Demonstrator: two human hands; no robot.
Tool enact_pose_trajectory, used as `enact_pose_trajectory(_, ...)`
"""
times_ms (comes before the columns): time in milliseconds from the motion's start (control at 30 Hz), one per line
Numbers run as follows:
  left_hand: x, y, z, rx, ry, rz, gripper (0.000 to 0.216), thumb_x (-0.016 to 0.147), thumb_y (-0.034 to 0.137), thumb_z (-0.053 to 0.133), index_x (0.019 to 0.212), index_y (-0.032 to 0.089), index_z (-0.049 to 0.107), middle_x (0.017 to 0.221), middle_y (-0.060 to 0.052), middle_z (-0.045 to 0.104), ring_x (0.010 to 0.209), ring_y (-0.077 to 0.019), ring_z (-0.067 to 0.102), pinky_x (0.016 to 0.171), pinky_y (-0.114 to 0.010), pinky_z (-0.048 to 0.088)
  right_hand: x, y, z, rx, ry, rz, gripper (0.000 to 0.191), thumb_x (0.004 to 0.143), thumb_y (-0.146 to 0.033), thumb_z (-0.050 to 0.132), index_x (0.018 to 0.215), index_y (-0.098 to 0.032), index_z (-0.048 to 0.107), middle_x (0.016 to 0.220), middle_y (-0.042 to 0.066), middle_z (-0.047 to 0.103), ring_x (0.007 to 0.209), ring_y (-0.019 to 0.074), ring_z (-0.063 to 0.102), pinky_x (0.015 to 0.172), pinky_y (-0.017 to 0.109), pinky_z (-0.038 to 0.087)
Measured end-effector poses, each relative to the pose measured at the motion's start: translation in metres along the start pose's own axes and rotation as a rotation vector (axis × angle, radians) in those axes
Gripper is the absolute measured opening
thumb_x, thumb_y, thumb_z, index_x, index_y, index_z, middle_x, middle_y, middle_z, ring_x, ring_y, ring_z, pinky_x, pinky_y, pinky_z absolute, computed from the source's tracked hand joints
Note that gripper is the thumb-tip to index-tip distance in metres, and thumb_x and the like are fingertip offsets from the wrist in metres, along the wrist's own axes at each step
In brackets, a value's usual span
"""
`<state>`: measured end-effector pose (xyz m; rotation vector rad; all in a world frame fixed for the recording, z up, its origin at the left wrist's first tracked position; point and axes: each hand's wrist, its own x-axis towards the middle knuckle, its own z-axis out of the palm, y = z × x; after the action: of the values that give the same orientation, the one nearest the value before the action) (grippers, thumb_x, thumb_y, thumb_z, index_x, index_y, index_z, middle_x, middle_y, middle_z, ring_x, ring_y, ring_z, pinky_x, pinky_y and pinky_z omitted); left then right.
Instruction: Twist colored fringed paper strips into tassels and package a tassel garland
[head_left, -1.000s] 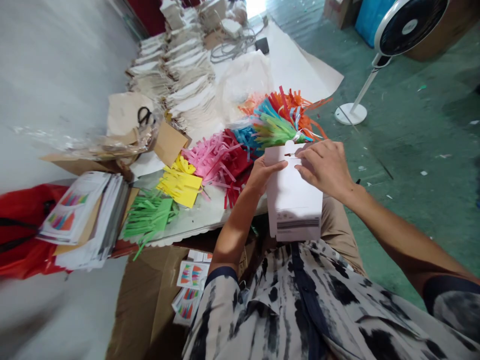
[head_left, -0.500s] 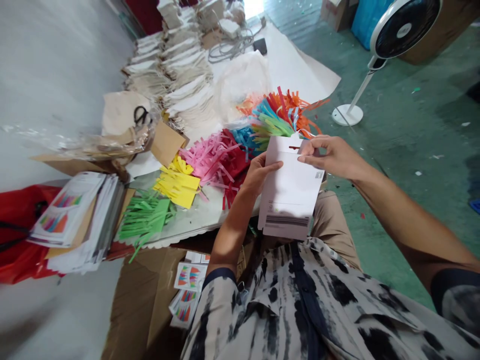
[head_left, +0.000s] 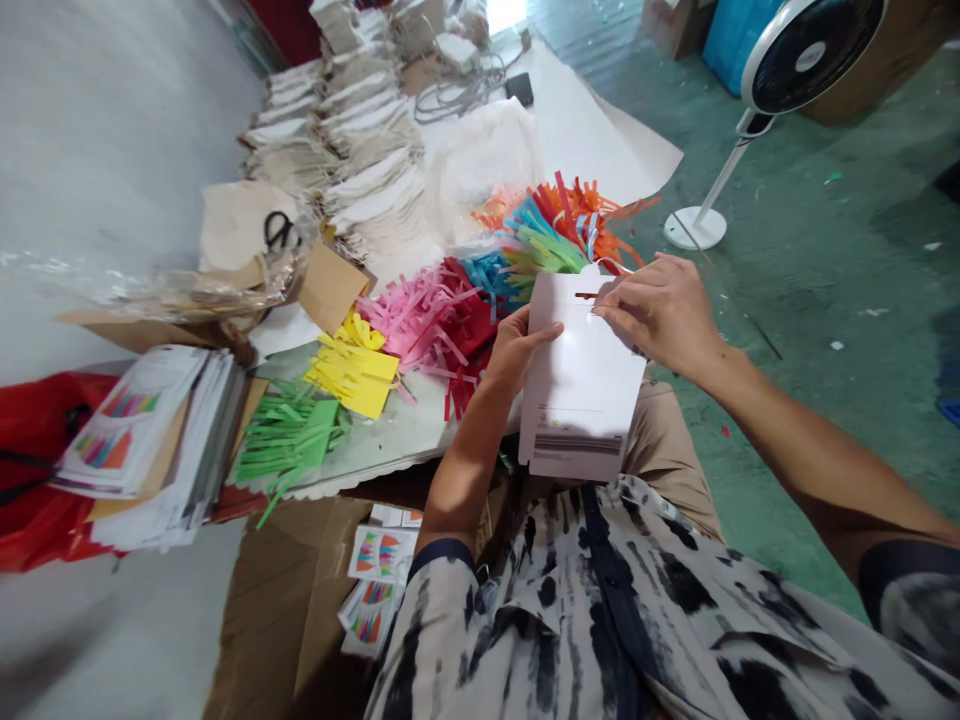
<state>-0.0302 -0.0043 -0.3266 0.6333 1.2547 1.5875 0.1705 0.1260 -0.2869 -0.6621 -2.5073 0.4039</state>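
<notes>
I hold a white card sleeve (head_left: 577,390) over my lap, a barcode print near its lower end. My left hand (head_left: 517,350) grips its left edge with the thumb on top. My right hand (head_left: 660,310) rests on the sleeve's top right corner, its fingers pinched at the slot near the hang tab. A bunch of coloured fringed paper strips (head_left: 559,235) sticks out beyond the sleeve's top. Loose fringes lie on the table just left of my left hand: pink and red (head_left: 439,320), yellow (head_left: 352,365) and green (head_left: 289,435).
A stack of printed sleeves (head_left: 150,440) sits at the table's left over a red bag (head_left: 30,470). Scissors (head_left: 277,230), clear plastic and rows of white bundles (head_left: 360,150) lie farther back. More printed cards (head_left: 375,580) lie in a brown box below. A standing fan (head_left: 750,110) is on the green floor.
My right hand left the sleeve's right edge and came back onto the top corner by the slot. The sleeve stayed in my left hand, shifting only slightly.
</notes>
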Motion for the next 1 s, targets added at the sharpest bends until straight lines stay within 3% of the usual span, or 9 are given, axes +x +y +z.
enact_pose_trajectory(100, 0.003, 0.000, -0.001, 0.003, -0.001, 0.009, 0.049, 0.063, 0.040, 0.104, 0.105, 0.025, 0.086, 0.101, -0.003, 0.084, 0.086, -0.0210, 0.073, 0.081, -0.036, 0.057, -0.002, 0.006, 0.006, -0.005, 0.020, 0.019, 0.038, 0.109, -0.053, 0.052, 0.097, -0.030, 0.080, 0.106, 0.008, 0.082, 0.112, 0.0353, 0.070, 0.120, 0.063, 0.039)
enact_pose_trajectory(300, 0.009, 0.000, 0.002, 0.068, 0.012, 0.093, 0.046, 0.063, 0.045, 0.105, 0.099, 0.026, 0.084, 0.097, -0.002, 0.083, 0.083, -0.0193, 0.071, 0.077, -0.033, 0.058, -0.004, 0.012, 0.009, -0.007, -0.098, 0.036, 0.029, 0.095, -0.053, 0.070, 0.108, -0.028, 0.070, 0.112, 0.011, 0.079, 0.120, 0.0411, 0.067, 0.110, 0.063, 0.042)
enact_pose_trajectory(467, 0.014, 0.007, 0.010, 0.105, -0.017, 0.128, 0.042, 0.066, 0.043, 0.102, 0.100, 0.025, 0.084, 0.098, -0.002, 0.083, 0.083, -0.0194, 0.071, 0.078, -0.033, 0.056, 0.006, 0.010, 0.003, 0.002, -0.141, 0.109, 0.031, 0.087, -0.047, 0.076, 0.113, -0.030, 0.068, 0.102, 0.008, 0.079, 0.109, 0.0389, 0.072, 0.104, 0.059, 0.045)
enact_pose_trajectory(600, 0.015, 0.011, 0.014, 0.097, -0.026, 0.121, 0.042, 0.066, 0.043, 0.102, 0.100, 0.025, 0.084, 0.100, -0.002, 0.082, 0.085, -0.0206, 0.071, 0.079, -0.034, 0.055, 0.010, 0.015, -0.001, 0.118, -0.194, 0.123, 0.024, 0.090, -0.047, 0.073, 0.105, -0.029, 0.070, 0.097, 0.006, 0.080, 0.094, 0.0320, 0.072, 0.087, 0.049, 0.049)
enact_pose_trajectory(667, 0.014, 0.010, 0.014, 0.076, -0.026, 0.118, 0.044, 0.065, 0.043, 0.103, 0.100, 0.025, 0.084, 0.101, -0.003, 0.082, 0.085, -0.0207, 0.071, 0.080, -0.034, 0.055, 0.009, 0.015, -0.001, 0.131, -0.195, 0.105, 0.027, 0.091, -0.049, 0.072, 0.110, -0.029, 0.071, 0.102, 0.008, 0.080, 0.098, 0.0334, 0.072, 0.087, 0.049, 0.050)
enact_pose_trajectory(800, 0.013, 0.009, 0.016, 0.018, -0.030, 0.122, 0.046, 0.065, 0.044, 0.104, 0.103, 0.026, 0.084, 0.100, -0.002, 0.083, 0.084, -0.0197, 0.071, 0.081, -0.034, 0.056, 0.004, 0.006, 0.008, 0.011, -0.090, 0.091, 0.041, 0.094, -0.055, 0.074, 0.124, -0.027, 0.071, 0.116, 0.013, 0.079, 0.119, 0.0417, 0.068, 0.105, 0.062, 0.049)
enact_pose_trajectory(933, 0.010, 0.009, 0.018, -0.004, -0.044, 0.106, 0.048, 0.064, 0.046, 0.105, 0.103, 0.026, 0.083, 0.097, -0.001, 0.082, 0.084, -0.0200, 0.072, 0.081, -0.035, 0.057, -0.002, -0.006, 0.014, -0.043, 0.045, 0.100, 0.046, 0.102, -0.065, 0.064, 0.125, -0.025, 0.069, 0.119, 0.015, 0.077, 0.121, 0.0412, 0.065, 0.118, 0.068, 0.042)
enact_pose_trajectory(1000, 0.009, 0.010, 0.018, -0.008, -0.031, 0.114, 0.049, 0.065, 0.046, 0.104, 0.104, 0.026, 0.083, 0.099, -0.001, 0.082, 0.087, -0.0207, 0.074, 0.083, -0.035, 0.058, -0.004, -0.005, 0.013, -0.053, 0.173, 0.135, 0.049, 0.106, -0.066, 0.057, 0.129, -0.025, 0.068, 0.128, 0.017, 0.075, 0.130, 0.0428, 0.062, 0.120, 0.069, 0.040)
